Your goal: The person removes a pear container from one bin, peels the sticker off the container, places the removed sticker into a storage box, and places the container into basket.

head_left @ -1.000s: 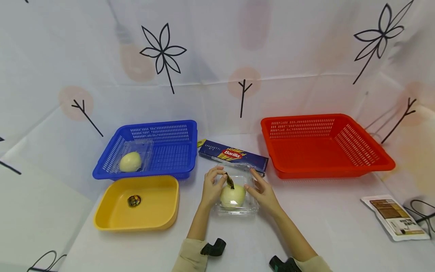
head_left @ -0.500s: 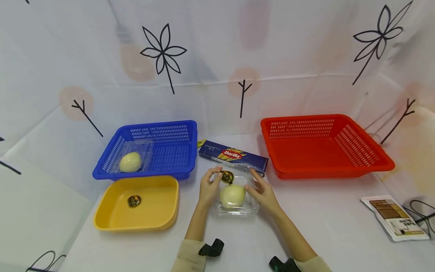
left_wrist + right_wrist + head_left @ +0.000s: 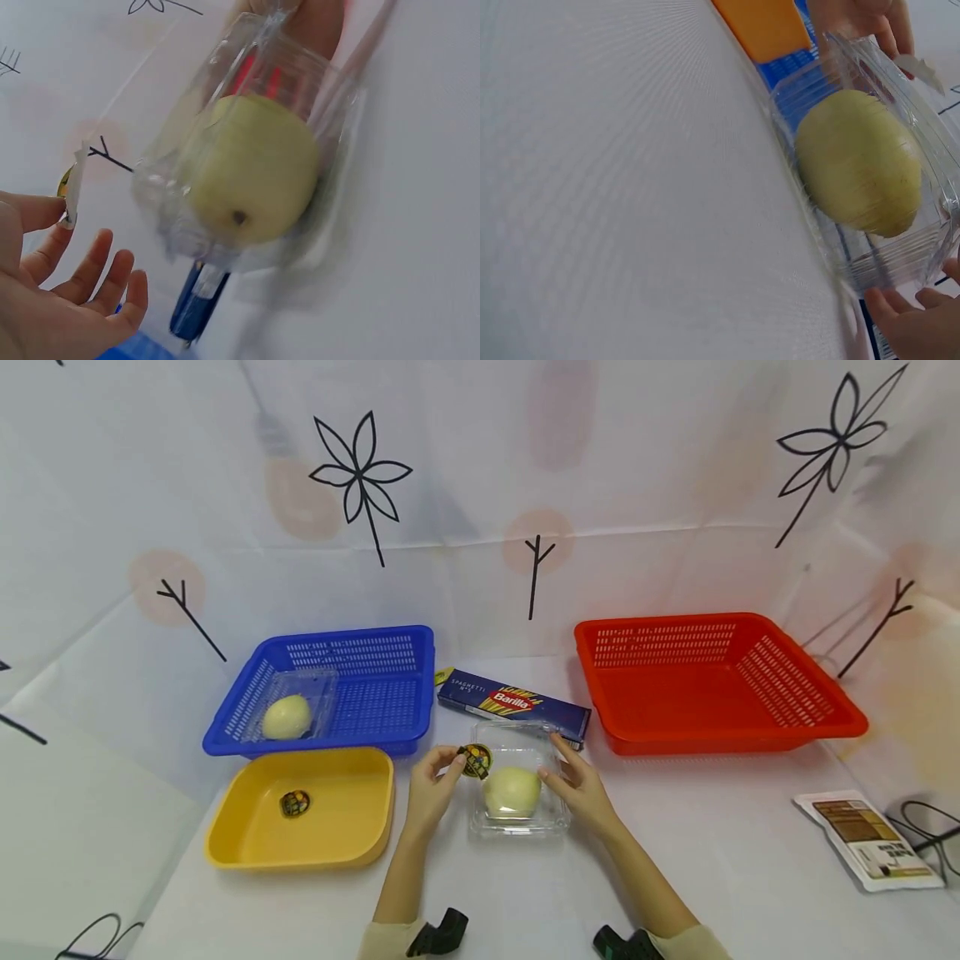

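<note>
My left hand pinches a round dark sticker with a colourful print between thumb and fingertip, just left of a clear plastic clamshell box. In the left wrist view the sticker is edge-on, its white back toward the box, while the other fingers spread loosely. Inside the lidded box lies a pale yellow-green fruit, with a small dark spot at one end in the left wrist view. My right hand holds the box by its right side, thumb near the front and fingers further back.
A blue basket holds another boxed fruit. A yellow tray with a similar round sticker stands before it. A Barilla spaghetti box lies behind the clamshell. Right are a red basket and a packet.
My left hand has moved left, drawing the sticker from over the box to beside its left edge. The sticker's printed face has turned into view. The right hand and box have stayed put.
</note>
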